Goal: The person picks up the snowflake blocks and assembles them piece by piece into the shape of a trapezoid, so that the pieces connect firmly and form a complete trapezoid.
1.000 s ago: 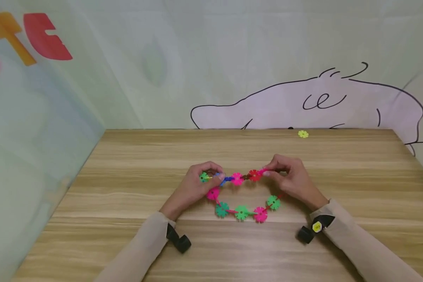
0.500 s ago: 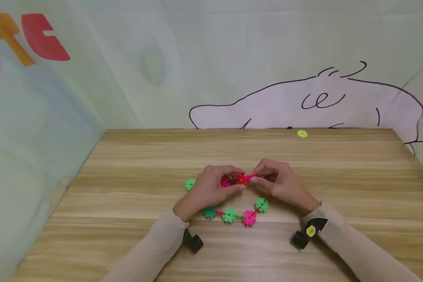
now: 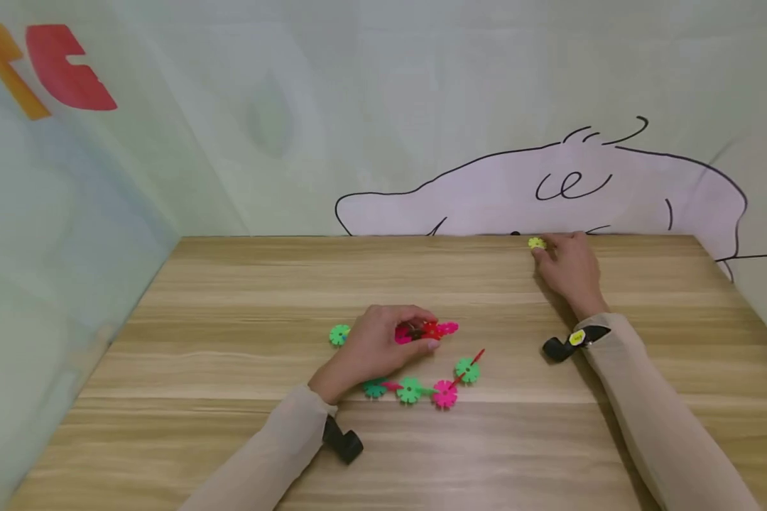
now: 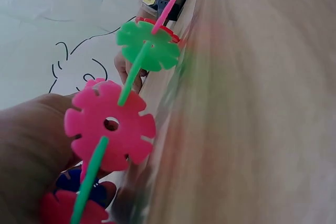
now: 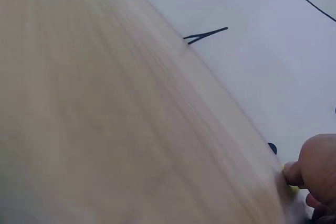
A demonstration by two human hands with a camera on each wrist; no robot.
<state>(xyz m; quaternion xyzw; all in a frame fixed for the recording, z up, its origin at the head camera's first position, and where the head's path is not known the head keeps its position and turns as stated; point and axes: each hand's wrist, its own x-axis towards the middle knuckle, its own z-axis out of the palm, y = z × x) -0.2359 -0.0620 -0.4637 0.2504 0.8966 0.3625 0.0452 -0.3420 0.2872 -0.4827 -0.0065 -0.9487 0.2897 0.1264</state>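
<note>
My left hand grips a chain of notched plastic snowflake discs near its red and pink end. Green, pink, teal and red discs are slotted into one another, and the loop's ends lie apart on the right. Part of the chain is hidden behind that hand; a pink disc and a green disc show large in the left wrist view. At the table's far edge, my right hand pinches a loose yellow snowflake disc between thumb and finger. The right wrist view shows only a sliver of the yellow disc.
The wooden table ends at a light backdrop with a cartoon outline, right behind the yellow disc. A black wrist camera hangs at the left cuff, and another wrist camera at the right.
My right hand has let go of the chain's pink end and reached far to the yellow disc. The left hand slid rightward along the chain, then stayed near the red disc.
</note>
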